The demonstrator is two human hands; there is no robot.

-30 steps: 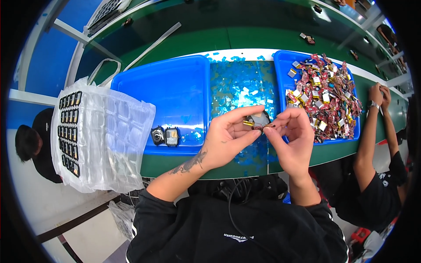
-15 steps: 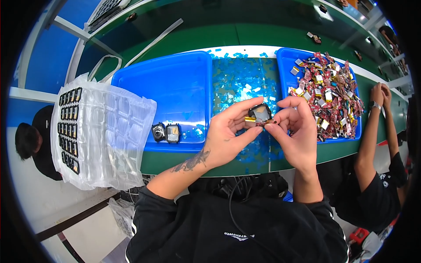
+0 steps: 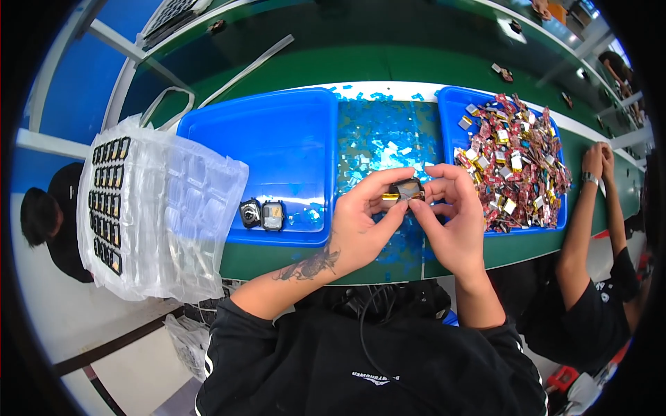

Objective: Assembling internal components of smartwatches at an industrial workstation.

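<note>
Between my two hands is a small black squarish housing (image 3: 409, 187), like a smartwatch case, its inner side partly showing. A small battery (image 3: 390, 197) with gold-yellow tape sticks out at its left side. My left hand (image 3: 362, 225) is closed round the left side of the housing, thumb and fingers beside the battery. My right hand (image 3: 454, 229) pinches its near right edge with thumb and fingers. Fingers hide much of the housing's inside. Two similar black housings, a round-faced one (image 3: 250, 213) and an open-backed one (image 3: 273, 215), lie in the left blue tray (image 3: 257, 152).
Blue film scraps (image 3: 381, 132) litter the green bench between the trays. The right blue tray (image 3: 447, 114) holds heaped red circuit boards with batteries (image 3: 513, 166). Clear plastic blister trays (image 3: 201, 180), partly filled with black housings, stand at left. A co-worker's forearms (image 3: 583, 215) rest at right.
My hands have drawn closer together and slightly lower. The housing is tilted flatter, and my right fingers have come onto its edge. The red piece at my right fingertips no longer shows.
</note>
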